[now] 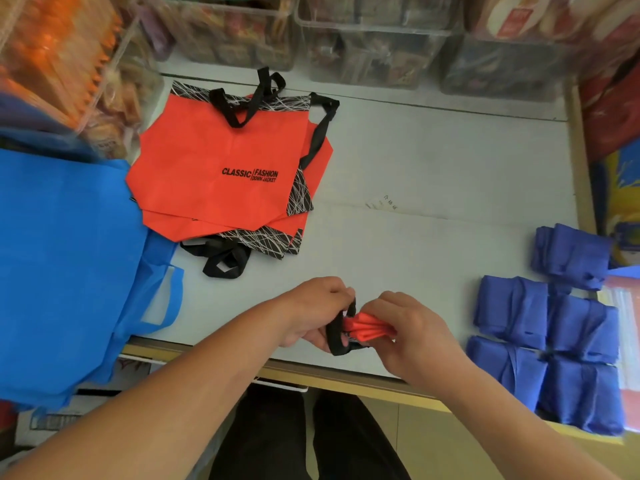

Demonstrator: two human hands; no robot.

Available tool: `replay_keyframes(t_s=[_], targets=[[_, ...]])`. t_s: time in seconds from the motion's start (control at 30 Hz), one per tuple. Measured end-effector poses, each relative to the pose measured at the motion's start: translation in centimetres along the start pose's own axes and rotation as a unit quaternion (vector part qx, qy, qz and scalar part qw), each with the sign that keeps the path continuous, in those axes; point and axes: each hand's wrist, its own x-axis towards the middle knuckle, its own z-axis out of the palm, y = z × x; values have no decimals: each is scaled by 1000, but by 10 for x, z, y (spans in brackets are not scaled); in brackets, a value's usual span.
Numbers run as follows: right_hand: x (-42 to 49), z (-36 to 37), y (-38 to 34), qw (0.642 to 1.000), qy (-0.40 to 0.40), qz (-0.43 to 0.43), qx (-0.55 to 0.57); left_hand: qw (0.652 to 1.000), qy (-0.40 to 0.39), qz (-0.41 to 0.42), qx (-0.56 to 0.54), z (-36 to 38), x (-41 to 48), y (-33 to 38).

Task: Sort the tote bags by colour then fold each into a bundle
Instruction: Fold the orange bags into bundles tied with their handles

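The left hand (317, 311) grips the black handle (336, 336), fingers curled, apparently to bind the bundle; the right hand (405, 327) pinches the folded red tote bag (369, 330), keeping it compressed.

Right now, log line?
step: bundling red bag | left hand: grips strap | right hand: grips bag | done: blue bundles | waiting: red stack

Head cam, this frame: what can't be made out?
Head view only:
- Folded red bag: mostly hidden by left hand and right hand; wrap state unclear.
- Red bag stack: count hidden under top bag.
- Light blue bags: cut off by left edge.
- Clear bins: contents blurred.
- Small print on the table: too small to read.
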Motion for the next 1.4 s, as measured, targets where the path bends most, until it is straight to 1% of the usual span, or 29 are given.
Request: replay_keyframes(t_s=[0.1,0.13,0.2,0.23,0.27,0.3,0.33,0.37,0.43,0.5,0.53,0.6,0.63,0.7,0.77,0.83,0.9,0.97,1.0,1.03,1.07,1.13,1.17,1.3,1.37,1.4], targets=[[6,2,-7,1000,21,-7,-21,998,11,54,17,6,-18,8],[7,1,-10,999,38,-7,-7,997,21,70,11,7,-24,10],[7,-6,-20,994,87,4,62,994,39,96,-24,5,-37,14],[6,-12,-27,985,115,33,121,992,47,108,-43,5,-44,17],[4,-19,-35,968,139,79,195,990,51,118,-61,5,-52,21],[2,-25,-41,942,153,126,272,988,51,127,-77,6,-59,26],[0,-29,-47,918,164,155,325,986,47,133,-90,7,-66,31],[-3,-31,-51,910,170,157,345,985,45,136,-99,9,-73,34],[-7,-36,-58,921,163,118,333,983,51,141,-109,11,-84,38],[-7,-42,-63,940,117,81,311,980,62,147,-117,10,-92,41],[-6,-45,-62,952,92,64,286,979,64,150,-120,9,-96,42],[-5,-47,-57,975,65,36,210,977,63,158,-130,6,-102,43],[-5,-47,-53,980,60,47,183,975,64,162,-138,4,-103,42],[-7,-46,-46,980,57,83,174,973,72,171,-141,1,-104,39],[-10,-42,-43,981,62,88,164,971,91,175,-134,1,-103,33],[-12,-40,-44,982,64,71,165,965,120,170,-158,8,-99,25],[-11,-40,-45,982,79,48,164,957,145,145,-206,16,-95,18],[-10,-40,-45,984,94,30,147,955,157,129,-218,22,-92,14],[-9,-41,-45,985,98,26,138,955,170,138,-200,24,-92,14],[-9,-42,-44,987,96,27,128,955,199,159,-154,24,-90,14],[-9,-41,-44,989,91,31,117,950,239,185,-83,24,-89,14],[-10,-40,-45,992,82,36,90,925,303,224,47,26,-88,16],[-10,-40,-46,993,83,36,77,913,322,238,81,28,-89,17],[-9,-43,-50,996,78,1,34,852,392,304,168,36,-92,12],[-11,-41,-52,998,66,-9,19,828,402,331,209,40,-94,9],[-12,-39,-52,998,55,-3,19,822,400,336,227,43,-93,7]])
